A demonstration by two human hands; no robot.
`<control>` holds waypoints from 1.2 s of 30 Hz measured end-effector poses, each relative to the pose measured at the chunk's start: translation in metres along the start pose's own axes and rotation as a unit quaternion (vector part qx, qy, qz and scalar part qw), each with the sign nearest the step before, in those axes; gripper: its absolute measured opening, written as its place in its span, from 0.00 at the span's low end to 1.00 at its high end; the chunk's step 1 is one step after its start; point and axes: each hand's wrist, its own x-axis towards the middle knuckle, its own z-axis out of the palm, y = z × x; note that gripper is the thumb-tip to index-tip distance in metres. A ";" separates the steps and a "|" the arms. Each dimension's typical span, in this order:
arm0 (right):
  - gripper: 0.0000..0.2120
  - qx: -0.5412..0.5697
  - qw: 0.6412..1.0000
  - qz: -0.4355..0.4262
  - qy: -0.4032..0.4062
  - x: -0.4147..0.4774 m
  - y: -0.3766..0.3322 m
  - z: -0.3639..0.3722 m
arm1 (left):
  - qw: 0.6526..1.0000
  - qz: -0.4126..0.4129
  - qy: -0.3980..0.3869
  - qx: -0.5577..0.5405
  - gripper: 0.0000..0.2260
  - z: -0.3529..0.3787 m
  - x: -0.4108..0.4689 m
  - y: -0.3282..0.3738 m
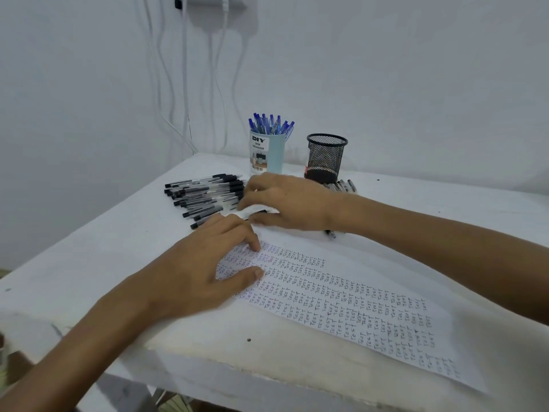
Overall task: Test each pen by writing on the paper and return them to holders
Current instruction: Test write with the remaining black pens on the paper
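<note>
A long white paper point(341, 307) covered in rows of the handwritten word "TEST" lies across the table. My left hand point(205, 272) rests flat on its left end, fingers spread, holding nothing. A pile of black-capped clear pens point(205, 194) lies at the back left. My right hand point(285, 200) reaches over to the pile's near edge, its fingers and thumb pinched on a black pen point(257, 213) that lies low on the table. A light blue holder point(267, 156) is full of blue pens point(271, 126). Next to it stands a black mesh holder point(325, 157).
The white table point(118, 248) stands against a white wall, with its front edge close to me. A few more pens point(344, 185) lie behind my right wrist by the mesh holder, and one pen tip point(331, 234) shows under that wrist. White cables point(184, 84) hang down the wall.
</note>
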 end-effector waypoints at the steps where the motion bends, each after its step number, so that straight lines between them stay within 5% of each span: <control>1: 0.13 0.000 1.000 -0.022 -0.008 0.003 -0.001 0.003 | 1.000 0.000 0.000 -0.001 0.13 0.000 0.000 0.000; 9: 0.09 -0.018 0.999 0.019 0.024 -0.010 0.016 -0.001 | 1.000 0.006 0.002 -0.004 0.13 0.000 0.000 0.000; 13: 0.16 -0.050 0.993 0.061 0.089 -0.023 0.026 0.006 | 1.000 0.008 0.002 -0.005 0.13 -0.001 0.000 0.002; 18: 0.38 0.029 0.971 0.188 0.146 -0.028 0.019 -0.001 | 1.000 0.007 0.003 -0.003 0.13 -0.001 0.000 0.002; 21: 0.33 0.125 0.957 0.198 0.169 -0.030 0.013 -0.004 | 1.000 0.004 0.003 -0.005 0.14 0.000 0.000 0.002; 25: 0.27 0.446 0.837 0.231 0.218 -0.039 0.005 -0.011 | 1.000 0.002 0.003 -0.006 0.14 0.000 -0.001 0.001; 30: 0.26 0.589 0.685 0.324 0.279 -0.051 -0.008 -0.017 | 1.000 0.001 0.000 -0.004 0.14 0.000 0.000 0.002; 36: 0.28 0.599 0.666 0.377 0.234 -0.074 -0.030 -0.014 | 1.000 0.002 0.001 -0.001 0.14 0.000 0.000 0.002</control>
